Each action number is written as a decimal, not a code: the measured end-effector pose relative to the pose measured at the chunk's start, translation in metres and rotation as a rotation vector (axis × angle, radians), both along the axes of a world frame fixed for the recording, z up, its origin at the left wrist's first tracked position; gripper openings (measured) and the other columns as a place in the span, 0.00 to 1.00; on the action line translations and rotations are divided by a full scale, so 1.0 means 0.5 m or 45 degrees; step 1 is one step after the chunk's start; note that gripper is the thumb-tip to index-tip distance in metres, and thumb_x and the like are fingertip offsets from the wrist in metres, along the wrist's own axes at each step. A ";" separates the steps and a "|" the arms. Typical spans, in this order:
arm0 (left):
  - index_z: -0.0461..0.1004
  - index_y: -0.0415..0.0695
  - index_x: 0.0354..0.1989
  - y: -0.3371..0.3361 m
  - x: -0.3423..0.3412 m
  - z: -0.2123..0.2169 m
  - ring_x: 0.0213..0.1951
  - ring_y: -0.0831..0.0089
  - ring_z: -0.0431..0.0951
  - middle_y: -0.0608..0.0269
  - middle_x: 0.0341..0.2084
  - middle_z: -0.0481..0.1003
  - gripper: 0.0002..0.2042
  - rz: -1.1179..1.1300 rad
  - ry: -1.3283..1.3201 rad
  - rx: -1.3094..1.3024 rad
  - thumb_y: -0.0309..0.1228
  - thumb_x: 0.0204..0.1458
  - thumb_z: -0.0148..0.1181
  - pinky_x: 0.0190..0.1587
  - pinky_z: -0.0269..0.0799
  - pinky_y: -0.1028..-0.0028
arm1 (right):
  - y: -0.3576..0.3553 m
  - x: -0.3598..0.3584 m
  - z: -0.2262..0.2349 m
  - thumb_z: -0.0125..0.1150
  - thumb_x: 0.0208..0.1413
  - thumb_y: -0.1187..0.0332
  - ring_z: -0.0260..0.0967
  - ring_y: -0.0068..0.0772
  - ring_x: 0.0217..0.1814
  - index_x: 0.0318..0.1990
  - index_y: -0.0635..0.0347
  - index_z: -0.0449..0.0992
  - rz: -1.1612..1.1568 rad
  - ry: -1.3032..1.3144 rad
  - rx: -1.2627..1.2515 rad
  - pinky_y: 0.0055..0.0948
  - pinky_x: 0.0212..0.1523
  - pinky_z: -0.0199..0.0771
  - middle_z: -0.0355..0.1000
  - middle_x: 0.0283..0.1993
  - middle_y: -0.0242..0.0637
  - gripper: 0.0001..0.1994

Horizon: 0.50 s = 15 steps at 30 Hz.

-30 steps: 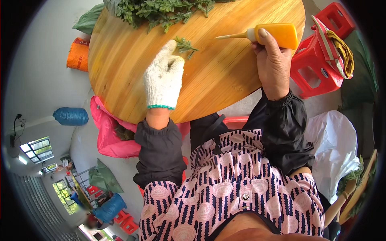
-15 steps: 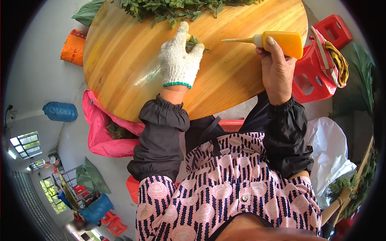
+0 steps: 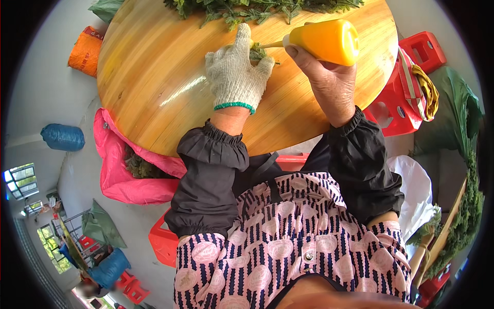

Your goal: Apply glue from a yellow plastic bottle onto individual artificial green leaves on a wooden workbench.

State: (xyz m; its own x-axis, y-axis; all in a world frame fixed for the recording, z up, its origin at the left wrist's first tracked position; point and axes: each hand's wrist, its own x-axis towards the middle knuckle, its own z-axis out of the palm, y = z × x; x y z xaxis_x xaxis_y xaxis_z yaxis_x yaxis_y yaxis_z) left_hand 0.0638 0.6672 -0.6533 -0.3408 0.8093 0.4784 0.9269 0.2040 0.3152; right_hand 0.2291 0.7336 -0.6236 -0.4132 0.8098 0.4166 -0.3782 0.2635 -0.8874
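Observation:
My left hand (image 3: 236, 80), in a white knit glove with a green cuff, pinches a small green artificial-looking sprig (image 3: 258, 54) just above the round wooden table (image 3: 175, 110). The gloved fingers partly hide the sprig. In my bare right hand (image 3: 333, 90) is a yellow squeeze bottle (image 3: 324, 41) with a long thin nozzle. It lies almost level, its base toward the right. The nozzle points left, and its tip is at the sprig beside my left thumb; whether they touch I cannot tell.
A heap of green foliage (image 3: 247, 11) lies along the table's far side. Red stools (image 3: 393, 110) stand to the right with cloth on top. At the left, a pink bag (image 3: 110, 170) holds dark foliage, near an orange bag (image 3: 86, 51). At lower right, another person's arm (image 3: 419, 257) reaches to greenery.
My right hand has moved left and slightly up, bringing the bottle's nozzle from apart to the sprig and turning the bottle's base toward view. My left hand keeps its hold on the sprig.

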 end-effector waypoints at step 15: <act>0.67 0.44 0.67 0.003 -0.003 -0.020 0.46 0.60 0.80 0.61 0.39 0.83 0.34 0.007 0.029 -0.041 0.41 0.50 0.69 0.55 0.66 0.58 | -0.015 -0.004 -0.006 0.72 0.57 0.77 0.81 0.27 0.47 0.48 0.67 0.79 -0.096 -0.283 0.193 0.27 0.50 0.81 0.82 0.44 0.37 0.13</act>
State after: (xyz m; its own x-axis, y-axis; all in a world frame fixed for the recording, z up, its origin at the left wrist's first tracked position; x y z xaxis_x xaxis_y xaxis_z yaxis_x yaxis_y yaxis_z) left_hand 0.0623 0.6689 -0.6636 -0.3344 0.8226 0.4599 0.9326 0.2186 0.2870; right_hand 0.2273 0.7263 -0.6268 -0.4488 0.7771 0.4412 -0.1526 0.4198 -0.8947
